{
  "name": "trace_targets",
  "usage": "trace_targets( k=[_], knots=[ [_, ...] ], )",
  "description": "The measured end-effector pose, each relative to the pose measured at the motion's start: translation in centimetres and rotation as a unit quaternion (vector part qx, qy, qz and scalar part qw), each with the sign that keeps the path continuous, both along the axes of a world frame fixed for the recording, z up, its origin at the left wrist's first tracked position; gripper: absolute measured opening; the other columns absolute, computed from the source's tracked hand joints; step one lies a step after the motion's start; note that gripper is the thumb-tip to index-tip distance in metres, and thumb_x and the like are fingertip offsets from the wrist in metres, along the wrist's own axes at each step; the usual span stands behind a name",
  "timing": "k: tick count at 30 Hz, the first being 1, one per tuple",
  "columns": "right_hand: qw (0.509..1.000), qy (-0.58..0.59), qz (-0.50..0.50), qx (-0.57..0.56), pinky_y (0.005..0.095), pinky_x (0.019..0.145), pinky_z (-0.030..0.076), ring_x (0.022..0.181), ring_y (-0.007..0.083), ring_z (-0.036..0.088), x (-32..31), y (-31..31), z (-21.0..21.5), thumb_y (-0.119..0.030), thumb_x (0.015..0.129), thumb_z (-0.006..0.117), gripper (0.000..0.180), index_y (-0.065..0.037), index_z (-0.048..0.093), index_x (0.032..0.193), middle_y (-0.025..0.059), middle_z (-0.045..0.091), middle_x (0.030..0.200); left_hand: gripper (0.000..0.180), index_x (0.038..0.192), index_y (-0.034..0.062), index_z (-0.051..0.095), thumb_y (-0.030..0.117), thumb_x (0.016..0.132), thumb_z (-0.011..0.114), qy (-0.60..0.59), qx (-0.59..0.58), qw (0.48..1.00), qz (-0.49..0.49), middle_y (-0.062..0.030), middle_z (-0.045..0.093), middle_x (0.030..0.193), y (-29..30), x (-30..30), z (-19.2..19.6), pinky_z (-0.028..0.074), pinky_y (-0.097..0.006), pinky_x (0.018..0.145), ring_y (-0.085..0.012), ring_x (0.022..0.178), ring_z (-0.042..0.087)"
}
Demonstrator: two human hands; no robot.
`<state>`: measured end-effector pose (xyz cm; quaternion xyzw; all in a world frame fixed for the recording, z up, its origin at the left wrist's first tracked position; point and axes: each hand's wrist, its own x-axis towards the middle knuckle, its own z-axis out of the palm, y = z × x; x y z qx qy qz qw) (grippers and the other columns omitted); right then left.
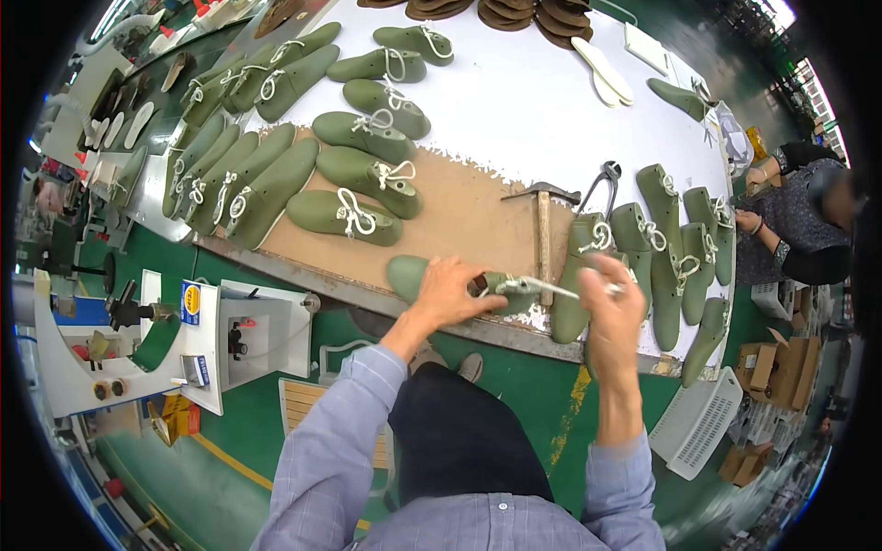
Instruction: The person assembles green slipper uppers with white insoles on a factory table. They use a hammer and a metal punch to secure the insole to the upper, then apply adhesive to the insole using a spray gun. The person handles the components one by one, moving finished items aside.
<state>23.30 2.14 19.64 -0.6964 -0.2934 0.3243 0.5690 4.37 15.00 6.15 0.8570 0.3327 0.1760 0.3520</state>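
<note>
A green shoe last [404, 274] lies on its side at the table's near edge. Wrapped over its middle, my left hand [448, 294] presses it down, thumb and forefinger curved round a small dark-brown spot. From the heel end of this last a white cord [549, 287] runs taut to the right. Closed and slightly blurred, my right hand [613, 308] grips the cord's other end above another green last [571, 312]. A hammer [544, 230] with a wooden handle lies just beyond the cord, and metal pincers [604, 186] rest behind the right hand.
Several green lasts with cord loops [367, 133] fill the table's left side; several more [666, 262] line its right. Brown sole pieces [560, 18] and white insoles [602, 72] lie at the back. A co-worker [799, 211] is at the right edge. A wooden-slatted chair [301, 404] stands below left.
</note>
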Motion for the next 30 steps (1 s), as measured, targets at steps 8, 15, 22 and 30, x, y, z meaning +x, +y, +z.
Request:
trace_targets(
  k=[8,15,22,30],
  knots=[
    [0.917,-0.329,0.219,-0.05,0.0459,0.075,0.052,0.081,0.0396,0.067,1.0,2.0,-10.4,-0.023,0.09,0.08,0.037,-0.002,0.06,0.112,0.0182,0.07,0.09,0.055,0.118,0.0179,0.075,0.048,0.074,0.087,0.009,-0.004,1.0,-0.004,-0.0017,0.072,0.101,-0.2,0.0,-1.7,0.044,-0.043,0.098,-0.0244,0.107,0.062],
    [0.876,-0.314,0.301,-0.207,0.0491,0.075,0.053,0.084,0.0429,0.07,2.0,4.1,-9.3,-0.029,0.083,0.085,0.041,-0.001,0.06,0.1,0.0217,0.072,0.084,0.071,0.129,0.0122,0.07,0.044,0.069,0.091,0.025,0.003,0.996,-0.087,-0.0116,0.073,0.112,1.4,-2.8,-1.0,0.047,-0.044,0.101,-0.0327,0.112,0.065],
    [0.922,-0.114,0.3,-0.218,0.036,0.066,0.045,0.071,0.0172,0.051,4.6,5.3,-12.1,-0.027,0.085,0.086,0.039,-0.001,0.056,0.086,0.0082,0.056,0.074,0.077,0.134,0.0103,0.069,0.05,0.071,0.091,0.094,-0.191,0.975,-0.066,-0.0144,0.072,0.128,4.5,-3.5,-0.3,0.05,-0.041,0.103,-0.0312,0.119,0.066],
    [0.93,-0.119,0.294,-0.187,0.0351,0.064,0.044,0.071,0.0147,0.05,4.7,5.7,-12.6,-0.024,0.085,0.086,0.037,-0.002,0.056,0.085,0.0046,0.055,0.076,0.076,0.133,0.0069,0.069,0.045,0.071,0.092,0.042,-0.239,0.966,-0.083,-0.0135,0.071,0.132,5.6,-3.3,-1.5,0.048,-0.039,0.107,-0.0277,0.124,0.064]
  ],
)
